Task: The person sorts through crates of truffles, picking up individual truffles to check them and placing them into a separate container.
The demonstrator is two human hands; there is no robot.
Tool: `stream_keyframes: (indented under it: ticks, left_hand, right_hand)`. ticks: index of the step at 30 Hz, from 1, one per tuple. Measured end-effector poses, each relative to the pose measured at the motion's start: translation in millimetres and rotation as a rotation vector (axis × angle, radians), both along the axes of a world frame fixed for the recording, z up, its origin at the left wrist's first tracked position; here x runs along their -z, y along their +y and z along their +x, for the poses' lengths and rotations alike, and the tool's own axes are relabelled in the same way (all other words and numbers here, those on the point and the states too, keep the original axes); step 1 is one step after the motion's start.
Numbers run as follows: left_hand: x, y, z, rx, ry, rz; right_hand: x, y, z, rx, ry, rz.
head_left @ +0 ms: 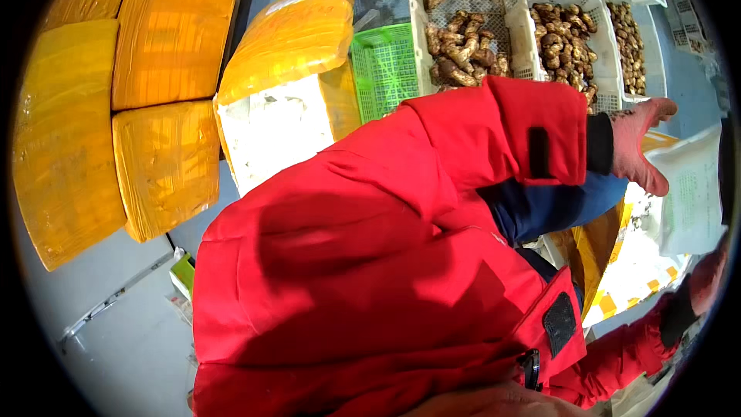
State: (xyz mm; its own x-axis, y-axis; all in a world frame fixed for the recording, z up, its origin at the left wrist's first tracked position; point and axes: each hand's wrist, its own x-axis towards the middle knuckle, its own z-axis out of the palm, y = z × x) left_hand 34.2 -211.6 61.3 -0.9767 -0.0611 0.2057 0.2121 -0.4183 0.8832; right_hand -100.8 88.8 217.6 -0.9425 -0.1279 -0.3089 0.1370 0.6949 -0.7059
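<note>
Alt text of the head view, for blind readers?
A person in a red jacket has the left hand spread near a whitish sheet, the right hand at the rim, grip unclear. White plastic crates of brown mushrooms stand above; orange-taped boxes at left.

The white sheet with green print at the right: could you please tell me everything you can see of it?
The white sheet looks like thin, slightly translucent plastic, roughly four-sided, with rows of faint green print. It is spread out fairly flat at the far right, its right edge near the picture's dark rim. The open left hand is by its upper left, the right hand by its lower right; whether either touches it cannot be told.
</note>
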Motion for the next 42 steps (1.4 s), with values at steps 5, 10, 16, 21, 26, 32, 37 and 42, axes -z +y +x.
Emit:
stream_keyframes:
  ticks: [5,10,16,21,26,32,37,42]
  left_hand:
    - [38,-93,62,0.361,-0.174,0.128]
    - [135,-171,281,-0.150,-0.195,0.891]
    - [208,-221,426,-1.080,-0.606,0.714]
    - [281,-248,519,-1.149,-1.281,1.112]
    - [199,-283,320,-0.491,-0.975,0.423]
    - [125,-193,95,-0.090,-0.935,-0.007]
    - [156,-165,70,0.063,-1.036,0.022]
    - [180,-165,64,-0.027,-1.111,-0.390]
  right_hand:
    - [94,-166,64,-0.489,0.055,-0.436]
    - [69,-263,117,-0.974,0.094,-0.348]
    - [70,-106,28,-0.526,-0.032,-0.270]
    - [106,25,-16,-0.035,-0.101,-0.241]
    - [170,120,-43,0.198,-0.031,0.062]
    - [295,92,-38,-0.136,-0.403,0.347]
    - [428,55,-19,-0.670,-0.266,0.426]
    - [465,23,15,-0.992,-0.316,0.699]
